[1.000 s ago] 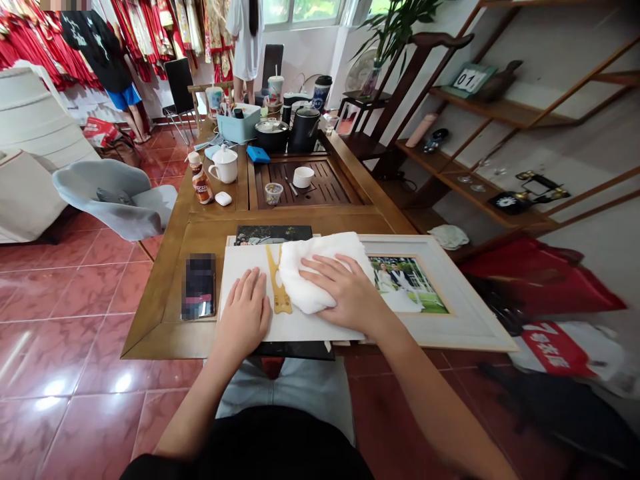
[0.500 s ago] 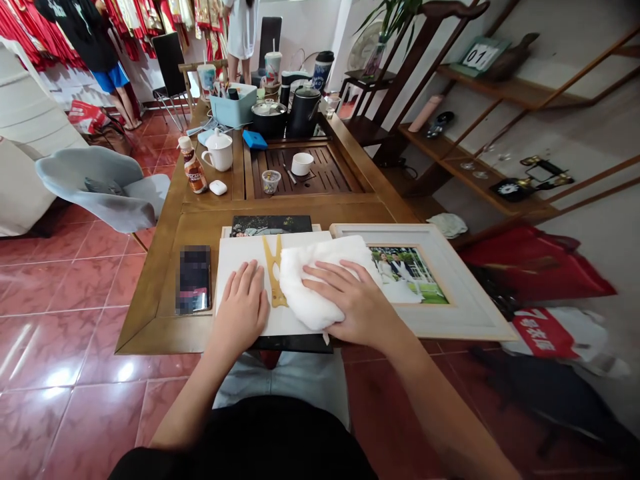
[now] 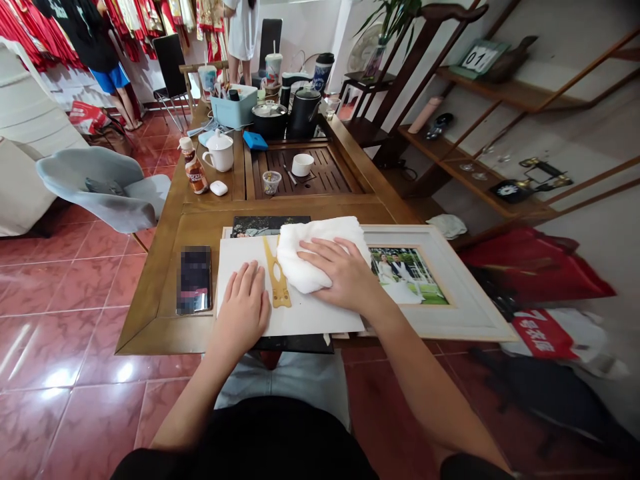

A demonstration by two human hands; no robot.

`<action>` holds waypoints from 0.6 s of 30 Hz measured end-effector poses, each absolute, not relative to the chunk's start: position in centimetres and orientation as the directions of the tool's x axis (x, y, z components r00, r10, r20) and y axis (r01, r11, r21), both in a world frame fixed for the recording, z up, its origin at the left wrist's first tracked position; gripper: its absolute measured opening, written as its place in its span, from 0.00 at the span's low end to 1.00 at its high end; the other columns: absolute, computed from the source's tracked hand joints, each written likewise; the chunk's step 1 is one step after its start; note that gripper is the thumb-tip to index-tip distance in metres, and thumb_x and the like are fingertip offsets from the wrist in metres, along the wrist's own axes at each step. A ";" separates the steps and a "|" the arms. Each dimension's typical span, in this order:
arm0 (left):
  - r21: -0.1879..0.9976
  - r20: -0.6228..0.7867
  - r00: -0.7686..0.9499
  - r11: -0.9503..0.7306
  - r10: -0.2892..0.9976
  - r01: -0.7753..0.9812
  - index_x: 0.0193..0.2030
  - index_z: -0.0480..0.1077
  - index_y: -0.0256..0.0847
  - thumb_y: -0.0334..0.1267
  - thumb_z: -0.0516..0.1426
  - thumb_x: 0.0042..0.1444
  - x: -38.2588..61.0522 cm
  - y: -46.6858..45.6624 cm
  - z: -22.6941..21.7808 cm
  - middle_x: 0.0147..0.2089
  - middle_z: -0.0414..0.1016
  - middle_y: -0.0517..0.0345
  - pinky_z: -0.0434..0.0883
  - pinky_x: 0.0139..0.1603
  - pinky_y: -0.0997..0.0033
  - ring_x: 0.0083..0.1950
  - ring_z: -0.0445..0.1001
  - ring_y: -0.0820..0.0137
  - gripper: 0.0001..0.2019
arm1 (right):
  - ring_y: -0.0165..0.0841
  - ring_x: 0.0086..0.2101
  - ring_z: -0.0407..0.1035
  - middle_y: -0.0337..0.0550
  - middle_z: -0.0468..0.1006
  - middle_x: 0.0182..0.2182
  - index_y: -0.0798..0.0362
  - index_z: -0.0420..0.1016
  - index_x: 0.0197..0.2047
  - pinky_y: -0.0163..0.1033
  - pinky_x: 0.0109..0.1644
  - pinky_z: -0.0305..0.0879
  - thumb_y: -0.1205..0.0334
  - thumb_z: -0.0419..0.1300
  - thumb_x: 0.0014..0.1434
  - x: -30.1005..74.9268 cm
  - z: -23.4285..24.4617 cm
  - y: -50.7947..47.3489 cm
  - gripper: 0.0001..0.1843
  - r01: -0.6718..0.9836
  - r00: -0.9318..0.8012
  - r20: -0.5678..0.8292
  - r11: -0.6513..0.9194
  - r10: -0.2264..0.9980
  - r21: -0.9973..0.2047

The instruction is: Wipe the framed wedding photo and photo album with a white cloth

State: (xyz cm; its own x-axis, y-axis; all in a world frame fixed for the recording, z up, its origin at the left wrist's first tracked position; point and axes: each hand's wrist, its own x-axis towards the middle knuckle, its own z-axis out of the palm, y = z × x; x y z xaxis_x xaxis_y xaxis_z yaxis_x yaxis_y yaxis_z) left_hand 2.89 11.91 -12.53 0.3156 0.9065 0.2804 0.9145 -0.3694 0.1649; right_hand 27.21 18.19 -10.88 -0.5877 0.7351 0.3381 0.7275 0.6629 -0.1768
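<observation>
My left hand (image 3: pixel 243 303) lies flat on the left part of a white board (image 3: pixel 315 320), its fingers straight and holding nothing. Under my right hand (image 3: pixel 345 277) is a folded white cloth (image 3: pixel 303 267), pressed onto the board's upper right with the fingers laid over it. Between my hands, a flat yellow-gold cutout (image 3: pixel 280 293) rests on the board, its upper right end partly covered by the cloth. A white-bordered picture frame (image 3: pixel 470 313) with a wedding photo (image 3: pixel 410 273) lies right of the board. Behind the board, the top of a dark photo panel (image 3: pixel 270 225) shows.
A phone (image 3: pixel 194 280) lies left of the board on the wooden table (image 3: pixel 145 313). Farther back stand a bottle (image 3: pixel 194 170), a lidded white mug (image 3: pixel 220 152), a small plastic cup (image 3: pixel 271 181), a white bowl (image 3: pixel 302 164) and a black kettle (image 3: pixel 305 110). Two people stand in the background.
My right hand has slid the cloth away from me, toward the board's far edge, uncovering the board's near right part. My left hand stays in place.
</observation>
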 end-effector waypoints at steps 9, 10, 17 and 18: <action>0.155 0.284 0.302 -0.355 0.910 0.922 0.69 0.62 0.31 0.35 0.45 0.70 3.1 11.9 -12.4 0.73 0.64 0.40 0.60 0.74 0.48 0.74 0.61 0.53 0.23 | 0.49 0.64 0.63 0.49 0.71 0.65 0.51 0.72 0.62 0.61 0.67 0.50 0.55 0.61 0.61 27.2 -10.6 18.0 0.27 0.725 -0.595 0.328 0.666 0.733 -0.175; 0.154 0.283 0.302 -0.354 0.910 0.922 0.69 0.62 0.31 0.35 0.45 0.70 3.1 11.9 -12.4 0.73 0.64 0.40 0.60 0.74 0.48 0.74 0.61 0.53 0.23 | 0.50 0.64 0.63 0.50 0.71 0.65 0.51 0.72 0.62 0.61 0.67 0.50 0.55 0.61 0.61 27.2 -10.6 18.0 0.27 0.726 -0.595 0.328 0.666 0.734 -0.173; 0.131 0.274 0.320 -0.365 0.907 0.922 0.68 0.62 0.29 0.35 0.46 0.70 3.1 12.0 -12.2 0.73 0.64 0.39 0.61 0.73 0.48 0.74 0.62 0.52 0.23 | 0.51 0.64 0.63 0.50 0.70 0.66 0.51 0.72 0.62 0.62 0.67 0.50 0.56 0.62 0.59 27.2 -10.6 18.1 0.28 0.722 -0.599 0.324 0.669 0.732 -0.177; 0.126 0.277 0.321 -0.366 0.905 0.922 0.68 0.62 0.29 0.35 0.46 0.70 3.1 12.0 -12.2 0.73 0.64 0.39 0.62 0.73 0.48 0.74 0.62 0.52 0.23 | 0.51 0.64 0.63 0.50 0.71 0.65 0.51 0.72 0.62 0.62 0.67 0.50 0.56 0.62 0.59 27.2 -10.6 18.1 0.28 0.718 -0.599 0.330 0.672 0.729 -0.182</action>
State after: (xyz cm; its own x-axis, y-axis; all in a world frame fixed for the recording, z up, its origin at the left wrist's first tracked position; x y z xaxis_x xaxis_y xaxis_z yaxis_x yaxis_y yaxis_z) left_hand 3.06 11.98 -12.20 0.3215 0.9055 0.2771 0.9221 -0.3659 0.1260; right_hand 27.24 18.06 -10.61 -0.5994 0.7292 0.3302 0.7177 0.6722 -0.1818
